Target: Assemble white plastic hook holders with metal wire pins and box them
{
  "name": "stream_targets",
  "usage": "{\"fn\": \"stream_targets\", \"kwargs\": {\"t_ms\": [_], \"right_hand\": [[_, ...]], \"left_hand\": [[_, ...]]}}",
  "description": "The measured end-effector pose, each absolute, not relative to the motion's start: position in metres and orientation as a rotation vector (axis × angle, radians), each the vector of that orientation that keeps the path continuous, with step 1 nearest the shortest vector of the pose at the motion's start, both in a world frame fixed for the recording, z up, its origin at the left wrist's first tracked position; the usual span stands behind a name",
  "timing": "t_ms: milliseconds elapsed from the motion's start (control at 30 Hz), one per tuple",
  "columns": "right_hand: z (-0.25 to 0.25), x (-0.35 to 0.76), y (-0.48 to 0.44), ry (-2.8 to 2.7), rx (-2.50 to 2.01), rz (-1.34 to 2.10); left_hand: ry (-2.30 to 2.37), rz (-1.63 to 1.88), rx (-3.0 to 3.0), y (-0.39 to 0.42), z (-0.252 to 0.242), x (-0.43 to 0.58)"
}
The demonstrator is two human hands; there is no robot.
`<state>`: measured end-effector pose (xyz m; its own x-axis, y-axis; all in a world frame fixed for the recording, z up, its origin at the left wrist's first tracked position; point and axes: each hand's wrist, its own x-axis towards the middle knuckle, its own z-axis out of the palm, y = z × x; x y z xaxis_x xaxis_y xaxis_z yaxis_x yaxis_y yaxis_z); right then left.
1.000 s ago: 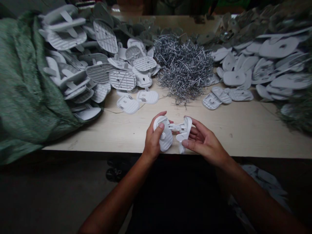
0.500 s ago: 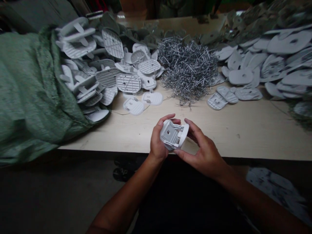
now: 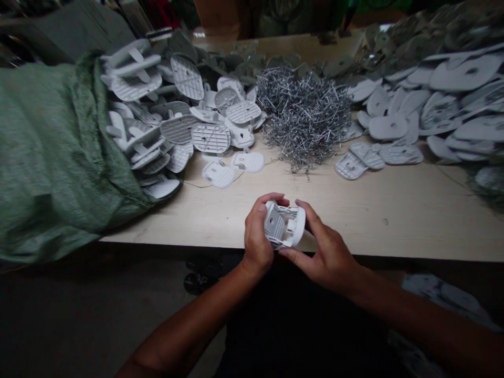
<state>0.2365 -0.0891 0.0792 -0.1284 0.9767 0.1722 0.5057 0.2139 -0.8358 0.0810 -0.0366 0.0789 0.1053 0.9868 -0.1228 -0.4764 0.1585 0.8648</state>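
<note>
Between my two hands, over the front edge of the table, is a white plastic part (image 3: 282,223) with a rounded rim, a ribbed inner plate and a hollow section. My left hand (image 3: 259,231) is wrapped round its left side, with the thumb along the near face. On the right side, the thumb and fingers of my right hand (image 3: 321,244) grip the rounded rim. Beyond my hands lies a heap of thin metal pins (image 3: 305,118). Two loose flat white pieces, a left one (image 3: 218,174) and a right one (image 3: 249,161), rest on the table.
A green woven sack (image 3: 59,157) spills a pile of white plastic pieces (image 3: 211,137) at the left. More such pieces (image 3: 388,127) are heaped on the right of the wooden table (image 3: 394,210). Below the table's edge, further white pieces (image 3: 452,294) show at the lower right.
The white plastic part has turned slightly in my hands and sits a little lower, its hollow section showing more. Both hands keep their hold; the view has shifted slightly.
</note>
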Motion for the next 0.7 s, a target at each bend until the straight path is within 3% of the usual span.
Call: {"fn": "stream_targets", "kwargs": {"t_ms": [367, 700], "right_hand": [[0.083, 0.237, -0.072, -1.85, -1.291, 0.845], [0.085, 0.228, -0.062, -1.572, -1.107, 1.181]], "left_hand": [[1.058, 1.253, 0.916, -0.034, 0.084, 0.078], [0.951, 1.282, 0.797, -0.031, 0.082, 0.079]]}}
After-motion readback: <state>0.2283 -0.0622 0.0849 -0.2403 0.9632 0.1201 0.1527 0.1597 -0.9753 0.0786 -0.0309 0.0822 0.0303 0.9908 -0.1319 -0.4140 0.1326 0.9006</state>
